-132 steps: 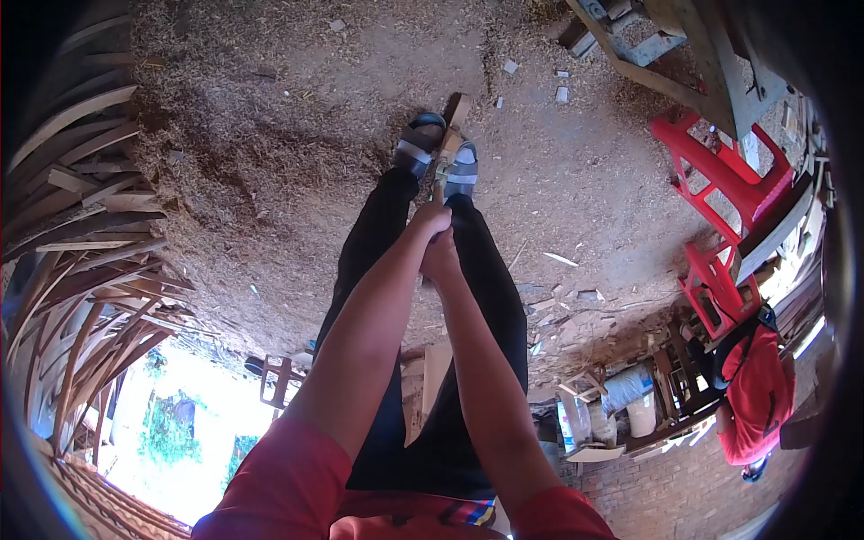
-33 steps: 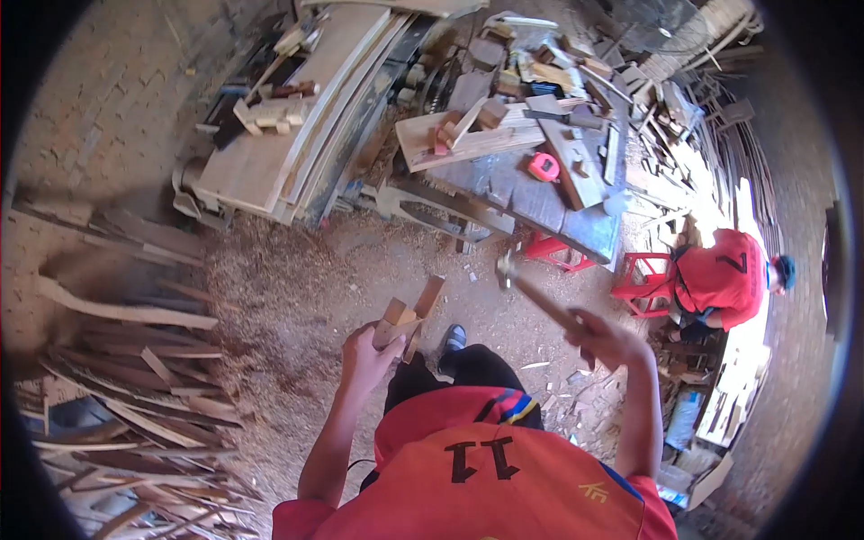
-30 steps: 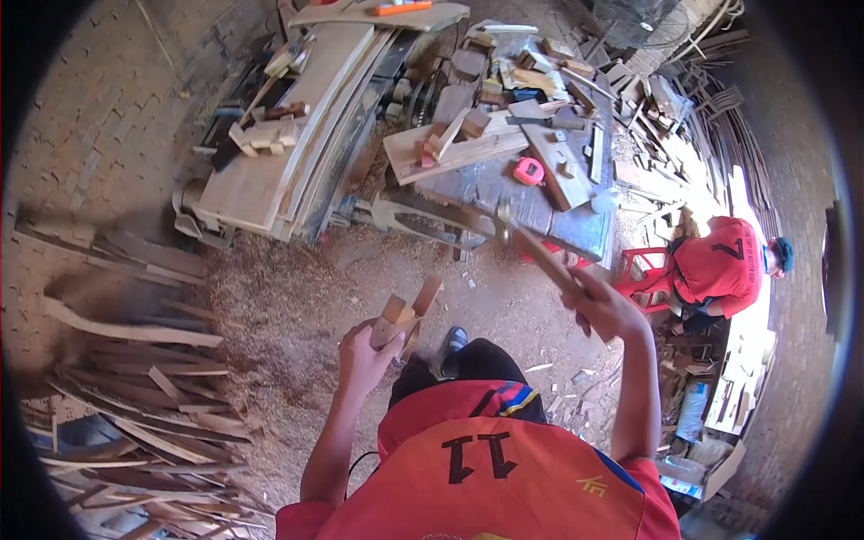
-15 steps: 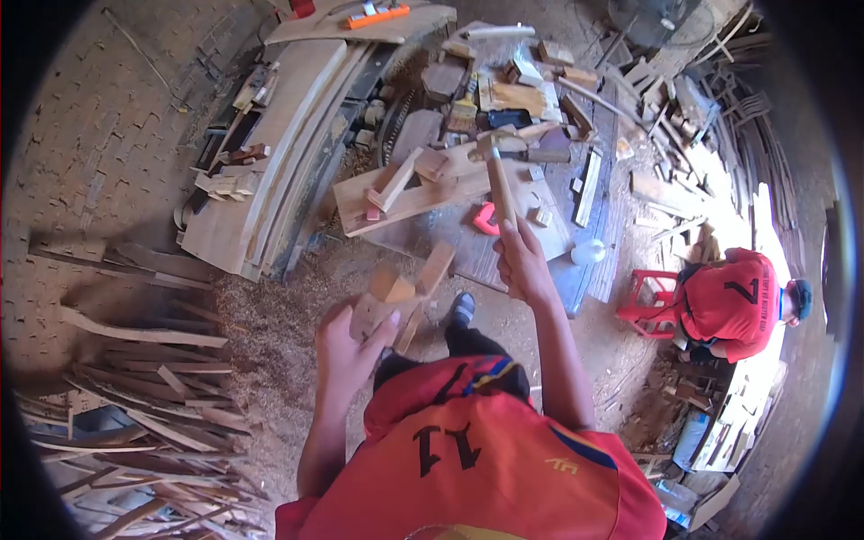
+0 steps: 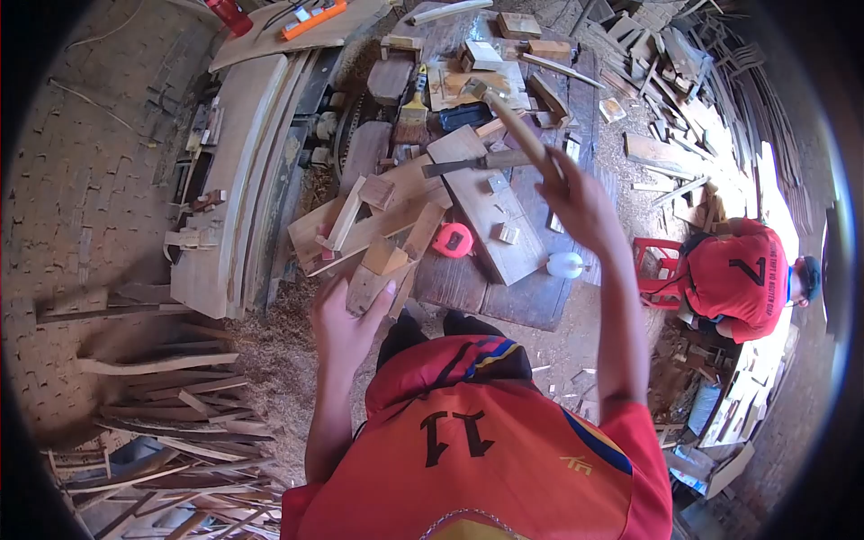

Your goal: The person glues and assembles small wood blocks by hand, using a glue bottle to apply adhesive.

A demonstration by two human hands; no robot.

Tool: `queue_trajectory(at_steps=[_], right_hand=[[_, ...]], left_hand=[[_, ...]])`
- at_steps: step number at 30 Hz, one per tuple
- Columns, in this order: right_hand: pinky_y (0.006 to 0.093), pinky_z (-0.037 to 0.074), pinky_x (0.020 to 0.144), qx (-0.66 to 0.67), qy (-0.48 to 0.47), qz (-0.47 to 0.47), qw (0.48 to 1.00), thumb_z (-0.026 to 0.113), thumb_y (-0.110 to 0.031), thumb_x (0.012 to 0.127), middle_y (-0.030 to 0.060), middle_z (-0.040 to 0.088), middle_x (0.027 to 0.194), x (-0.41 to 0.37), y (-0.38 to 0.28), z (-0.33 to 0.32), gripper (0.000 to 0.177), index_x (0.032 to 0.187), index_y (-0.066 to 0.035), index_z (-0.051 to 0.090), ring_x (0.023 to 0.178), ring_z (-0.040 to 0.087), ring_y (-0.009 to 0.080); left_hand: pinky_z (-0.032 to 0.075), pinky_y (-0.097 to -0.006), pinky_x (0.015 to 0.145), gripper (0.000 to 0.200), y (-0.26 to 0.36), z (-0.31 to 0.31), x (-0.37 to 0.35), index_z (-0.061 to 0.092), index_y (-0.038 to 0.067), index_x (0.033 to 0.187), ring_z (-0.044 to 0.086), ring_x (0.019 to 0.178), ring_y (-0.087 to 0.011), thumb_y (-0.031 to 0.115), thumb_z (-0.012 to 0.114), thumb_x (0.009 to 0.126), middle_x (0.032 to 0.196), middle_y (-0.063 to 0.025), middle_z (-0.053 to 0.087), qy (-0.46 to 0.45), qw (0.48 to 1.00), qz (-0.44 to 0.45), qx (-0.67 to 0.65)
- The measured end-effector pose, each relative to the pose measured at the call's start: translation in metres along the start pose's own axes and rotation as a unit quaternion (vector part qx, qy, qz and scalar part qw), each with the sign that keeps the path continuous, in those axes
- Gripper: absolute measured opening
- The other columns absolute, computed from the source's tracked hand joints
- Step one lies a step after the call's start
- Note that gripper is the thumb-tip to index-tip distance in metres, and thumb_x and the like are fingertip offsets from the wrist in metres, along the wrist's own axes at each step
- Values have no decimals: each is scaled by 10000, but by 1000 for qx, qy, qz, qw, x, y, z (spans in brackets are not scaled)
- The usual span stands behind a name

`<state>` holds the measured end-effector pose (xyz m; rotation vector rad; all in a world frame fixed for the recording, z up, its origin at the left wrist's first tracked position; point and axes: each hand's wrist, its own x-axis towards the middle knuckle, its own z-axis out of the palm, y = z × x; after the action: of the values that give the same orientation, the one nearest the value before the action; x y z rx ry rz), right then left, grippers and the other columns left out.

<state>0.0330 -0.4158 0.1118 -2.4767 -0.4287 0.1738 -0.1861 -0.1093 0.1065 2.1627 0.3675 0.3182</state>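
Pale brown wooden pieces (image 5: 389,268) joined together sit in the left hand (image 5: 342,317). The fingers are wrapped tight round the bottom block. One long flat stick in the bunch points up and away from the person, tipped a little to the right. A short chunky block sits beside it. The wood looks rough and dry. The bunch is held in the air at the near edge of the tabletop (image 5: 531,301).

The right hand (image 5: 580,202) is raised over the tabletop, its fingers closed tight round a hammer (image 5: 513,126). The handle is smooth light wood. It runs from the hand up and to the left, with the small metal head at the far end.

On the dark tabletop lie flat boards, little square blocks, a round red tape measure (image 5: 453,239), a paintbrush (image 5: 412,106) and a small white thing (image 5: 565,265). Long planks (image 5: 225,207) are stacked to the left. Thin bent strips of wood (image 5: 153,423) lie on the dusty floor. Another person (image 5: 738,279) in a red shirt crouches at the right, near a red stool (image 5: 655,265).
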Motion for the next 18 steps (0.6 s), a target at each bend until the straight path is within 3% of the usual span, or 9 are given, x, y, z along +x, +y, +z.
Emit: queue_trajectory(at_steps=[3,5,6,9,10,13,18], right_hand=[[545,548,892,-128,-10,-58,990,694,-228,943,273,725,1073,63,41,-7,604,1491,-83,487,1014,709,455],[554,551,901,-125,-54,-52,989,680,-212,931,278,724,1071,105,75,-2,617,1502,-102,475,1021,700,472],[561,547,898,-150,-59,-57,985,677,-193,917,280,724,1074,121,90,4,617,1496,-102,484,1028,694,479],[562,544,885,-186,-61,-76,978,685,-188,907,278,724,1054,140,109,14,628,1495,-159,468,1016,693,482],[561,542,880,-166,-59,-91,980,689,-194,907,273,725,1059,143,118,21,632,1497,-172,461,1017,694,479],[551,546,872,-115,-53,-117,985,726,-189,905,261,723,1085,150,141,35,648,1494,-175,459,1034,694,478],[523,562,899,-101,-78,-99,987,752,-180,914,246,718,1163,150,155,49,650,1499,-137,472,1074,700,459]], left_hand=[[538,-449,773,311,-6,8,8,728,-3,1011,697,838,-347,236,852,854,917,-152,716,-10,1000,4,-28],[544,-433,774,315,-6,9,12,729,-7,1025,711,841,-329,238,848,866,918,-148,722,-19,999,21,-14],[547,-424,775,316,-7,7,12,730,-9,1031,717,842,-320,239,846,872,918,-146,725,-19,1000,23,-2],[562,-377,802,346,-14,4,6,728,-18,1102,745,886,-256,241,835,898,975,-139,751,-9,988,-66,-138],[565,-331,839,385,-20,-1,5,711,-38,1183,742,944,-197,232,815,928,1058,-129,768,-27,982,-104,-153],[568,-324,850,402,-14,-18,6,700,-52,1222,733,953,-189,220,802,944,1087,-124,769,-17,966,-158,-205],[466,-341,1047,454,-23,-22,6,660,-56,1302,661,1148,-176,254,745,981,1225,-138,723,56,925,-188,-327]])
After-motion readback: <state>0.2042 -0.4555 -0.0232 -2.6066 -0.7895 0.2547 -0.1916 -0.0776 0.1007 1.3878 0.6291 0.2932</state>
